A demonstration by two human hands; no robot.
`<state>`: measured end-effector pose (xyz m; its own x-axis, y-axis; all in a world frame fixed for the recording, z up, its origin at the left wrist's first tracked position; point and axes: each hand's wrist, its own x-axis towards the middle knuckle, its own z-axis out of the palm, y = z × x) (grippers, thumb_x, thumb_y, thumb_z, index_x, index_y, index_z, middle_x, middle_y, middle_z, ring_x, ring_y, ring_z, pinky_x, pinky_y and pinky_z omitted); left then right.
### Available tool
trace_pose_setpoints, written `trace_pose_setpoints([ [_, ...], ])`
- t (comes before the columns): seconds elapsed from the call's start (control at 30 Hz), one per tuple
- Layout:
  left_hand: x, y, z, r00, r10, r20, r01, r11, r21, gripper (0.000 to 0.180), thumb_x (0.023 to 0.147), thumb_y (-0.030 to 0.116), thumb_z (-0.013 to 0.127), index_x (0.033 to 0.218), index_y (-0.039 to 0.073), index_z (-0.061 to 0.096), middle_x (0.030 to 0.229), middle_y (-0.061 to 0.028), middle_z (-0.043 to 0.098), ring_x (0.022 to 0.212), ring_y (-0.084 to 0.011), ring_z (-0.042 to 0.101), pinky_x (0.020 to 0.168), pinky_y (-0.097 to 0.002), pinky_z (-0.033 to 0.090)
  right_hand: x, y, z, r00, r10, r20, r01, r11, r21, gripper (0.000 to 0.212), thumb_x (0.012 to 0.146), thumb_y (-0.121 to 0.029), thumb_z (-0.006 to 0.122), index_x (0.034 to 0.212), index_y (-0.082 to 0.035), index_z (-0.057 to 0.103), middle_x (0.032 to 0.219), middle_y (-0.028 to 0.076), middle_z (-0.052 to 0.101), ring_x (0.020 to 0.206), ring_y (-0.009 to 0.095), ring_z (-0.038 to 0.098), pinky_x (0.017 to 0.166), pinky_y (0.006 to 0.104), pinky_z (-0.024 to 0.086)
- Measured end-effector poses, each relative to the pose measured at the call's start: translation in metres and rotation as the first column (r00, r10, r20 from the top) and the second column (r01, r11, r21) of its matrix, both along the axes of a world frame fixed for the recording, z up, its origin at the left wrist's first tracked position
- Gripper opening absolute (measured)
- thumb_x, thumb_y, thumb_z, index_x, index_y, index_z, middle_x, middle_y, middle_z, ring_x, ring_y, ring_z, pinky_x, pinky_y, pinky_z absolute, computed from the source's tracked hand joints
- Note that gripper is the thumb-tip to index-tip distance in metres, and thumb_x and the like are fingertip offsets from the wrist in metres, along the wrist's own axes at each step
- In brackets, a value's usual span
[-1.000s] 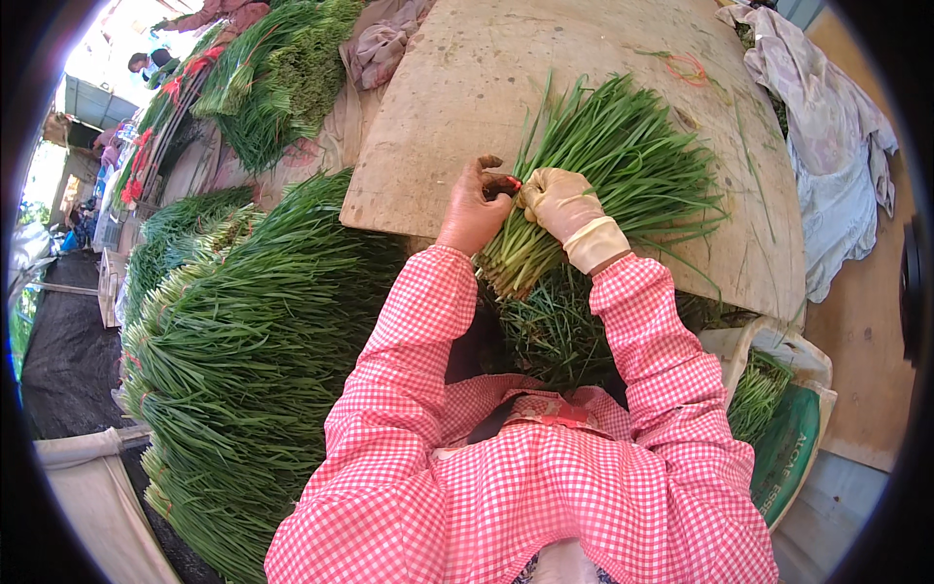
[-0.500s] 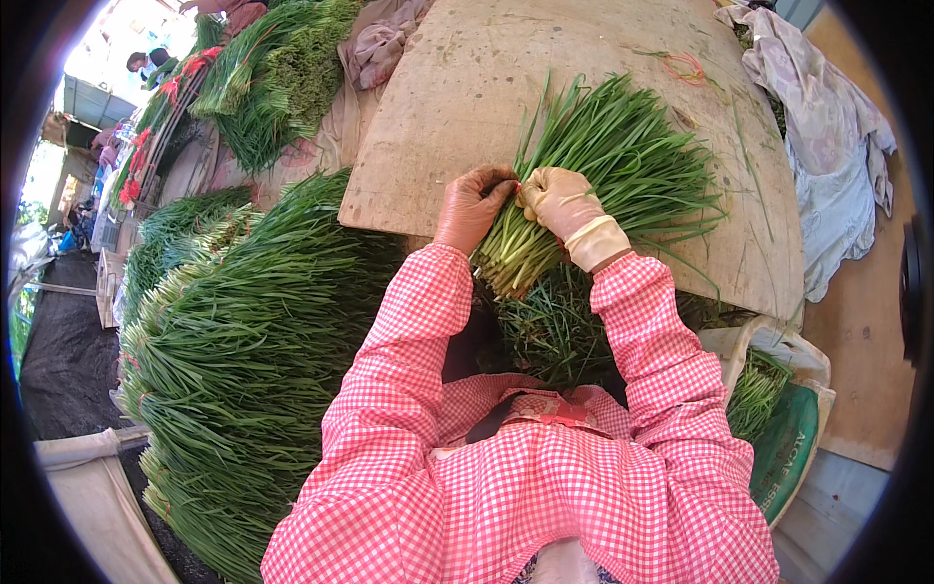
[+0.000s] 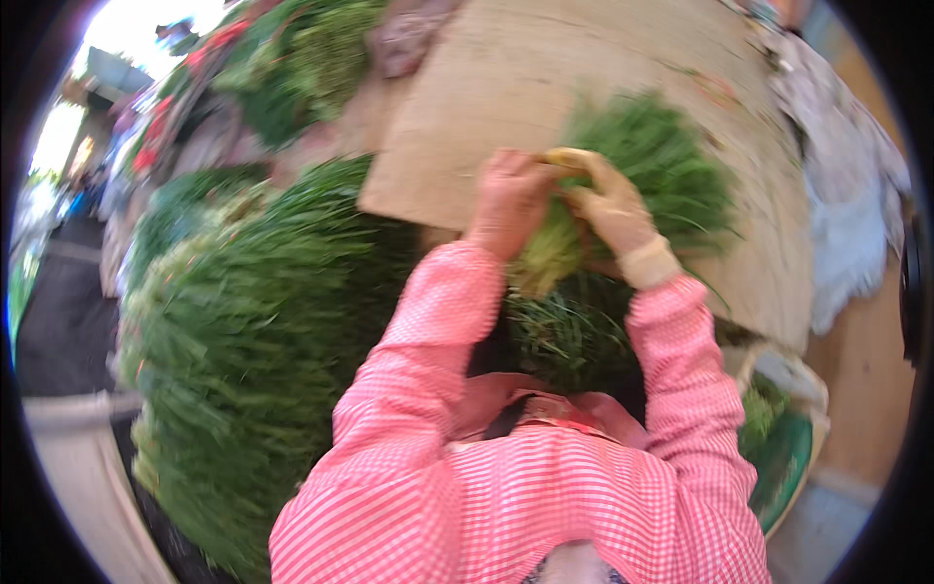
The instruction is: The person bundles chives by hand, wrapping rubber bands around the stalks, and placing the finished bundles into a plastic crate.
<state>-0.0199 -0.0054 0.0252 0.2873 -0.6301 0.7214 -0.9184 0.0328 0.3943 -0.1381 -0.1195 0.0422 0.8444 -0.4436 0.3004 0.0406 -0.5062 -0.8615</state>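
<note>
A bunch of long flat green leaves with pale stems, looking like garlic chives (image 3: 662,161), lies across the board's near edge, stem ends toward me. Over its stems my left hand (image 3: 514,200) is closed, its fingertips pressed together. My right hand (image 3: 615,206), in a cream glove, is bent over the same bunch, its fingers meeting those of my left hand. Motion blur and the fingers themselves hide whatever is pinched between them.
The bunch rests on a wooden board (image 3: 457,127). A large stack of green bunches (image 3: 253,341) stands at the left, with more greens (image 3: 321,68) at the far left. Loose leaves (image 3: 569,331) lie below the board. Cloths (image 3: 842,214) hang at right, above a tub (image 3: 822,389).
The whole view has shifted and blurred. My hands remain together at the bunch, now raised a little off the stems, with the right fingers stretched further toward the left hand.
</note>
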Motion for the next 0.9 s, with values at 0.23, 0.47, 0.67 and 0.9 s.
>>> trace_pose_setpoints([
  [0.23,-0.015,0.001,0.005,0.996,-0.079,0.05,0.082,0.995,-0.06,0.018,0.063,0.009,0.061,0.081,0.011,0.062,0.088,-0.0047,0.056,0.089,-0.0264,0.052,0.08,-0.0381,0.041,-0.017,-0.017,0.002,0.968,-0.178,0.177,0.187,0.982,-0.034,0.044,0.082,0.003,0.05,0.125,-0.007,0.048,0.121,0.001,0.053,0.101,0.011,0.048,0.086,0.0221,0.037],
  [0.47,-0.024,0.0,0.009,0.996,-0.085,-0.017,0.082,0.989,-0.124,0.015,0.068,0.009,0.062,0.083,0.009,0.063,0.089,-0.0046,0.056,0.09,-0.0272,0.052,0.08,-0.0389,0.041,-0.026,0.002,0.001,0.981,0.189,-0.039,-0.12,0.757,0.642,0.027,0.092,-0.017,0.05,0.118,-0.009,0.053,0.076,-0.007,0.051,0.057,0.001,0.036,0.05,0.0149,0.031],
  [0.67,-0.021,0.001,0.003,0.995,-0.053,-0.08,0.041,0.988,-0.147,0.009,0.063,0.008,0.064,0.071,0.01,0.061,0.084,-0.0044,0.057,0.085,-0.0271,0.051,0.076,-0.0375,0.041,-0.026,0.002,-0.011,0.981,0.139,-0.138,-0.045,0.846,0.531,0.022,0.09,-0.03,0.056,0.1,-0.011,0.058,0.061,-0.009,0.038,0.053,0.001,0.032,0.046,0.0164,0.027],
  [0.9,-0.033,-0.017,0.001,0.993,0.073,-0.09,-0.072,0.997,0.02,0.01,0.059,0.011,0.063,0.066,0.007,0.057,0.077,-0.0059,0.052,0.08,-0.0277,0.049,0.075,-0.0379,0.041,-0.034,0.0,-0.012,0.99,0.139,-0.029,-0.074,0.678,0.731,0.019,0.089,-0.023,0.059,0.104,-0.012,0.058,0.072,-0.008,0.048,0.064,0.004,0.043,0.056,0.0201,0.04],
])
